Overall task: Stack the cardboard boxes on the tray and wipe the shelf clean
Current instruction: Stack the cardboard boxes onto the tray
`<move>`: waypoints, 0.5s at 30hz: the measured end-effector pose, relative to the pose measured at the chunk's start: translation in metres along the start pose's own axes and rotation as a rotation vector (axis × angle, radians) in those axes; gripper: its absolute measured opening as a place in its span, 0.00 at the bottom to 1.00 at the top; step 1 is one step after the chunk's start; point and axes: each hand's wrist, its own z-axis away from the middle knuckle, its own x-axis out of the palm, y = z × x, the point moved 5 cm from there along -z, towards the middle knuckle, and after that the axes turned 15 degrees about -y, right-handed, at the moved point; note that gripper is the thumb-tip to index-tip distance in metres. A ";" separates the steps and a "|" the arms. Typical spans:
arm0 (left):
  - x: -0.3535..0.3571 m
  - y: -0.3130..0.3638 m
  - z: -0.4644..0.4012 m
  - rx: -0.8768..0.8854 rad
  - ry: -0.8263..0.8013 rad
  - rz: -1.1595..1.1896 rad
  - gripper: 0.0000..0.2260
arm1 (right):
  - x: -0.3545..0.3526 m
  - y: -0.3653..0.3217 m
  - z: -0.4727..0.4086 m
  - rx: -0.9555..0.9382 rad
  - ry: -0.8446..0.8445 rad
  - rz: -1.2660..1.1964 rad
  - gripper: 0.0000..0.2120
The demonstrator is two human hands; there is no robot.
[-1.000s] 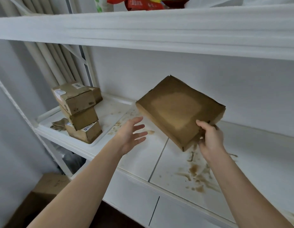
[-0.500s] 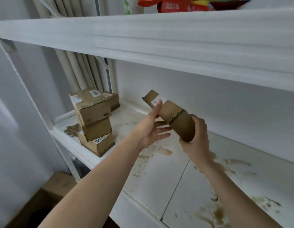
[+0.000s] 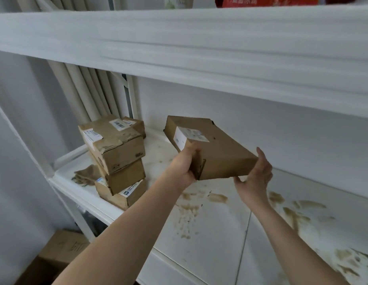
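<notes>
In the head view, a flat box is held in the air above the shelf, tilted, with its labelled end turned toward the tray at the shelf's left end. The left hand is clamped on the box's near left edge, and the right hand is cupped under its near right corner. A second ago the box was gripped by the right hand alone, with the left hand open and apart from it; since then it has been turned over, the label has been brought up, and a two-handed hold has been taken. It has also been carried leftward, nearer the stack. Three boxes are already piled on the tray, the top one skewed. This box is judged to be next for the pile, which looks unsteady. A rag lies on the tray's left side. Brown stains are spread along the shelf's front and right, so wiping is not yet begun.
</notes>
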 end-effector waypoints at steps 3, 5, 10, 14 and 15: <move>-0.019 0.009 -0.015 0.011 0.027 0.043 0.14 | 0.011 0.004 0.006 0.417 -0.043 -0.648 0.36; -0.028 0.011 -0.021 -0.007 0.053 0.044 0.31 | 0.027 -0.012 0.011 0.526 -0.154 -0.965 0.31; -0.038 0.011 -0.023 -0.033 -0.005 0.004 0.36 | 0.055 -0.050 0.009 0.519 -0.287 -1.187 0.26; -0.045 0.031 -0.010 -0.046 0.035 -0.321 0.45 | 0.068 -0.058 0.005 0.510 -0.170 -1.219 0.25; -0.045 0.040 -0.006 -0.035 0.057 -0.416 0.47 | 0.071 -0.059 0.005 0.497 -0.162 -1.204 0.26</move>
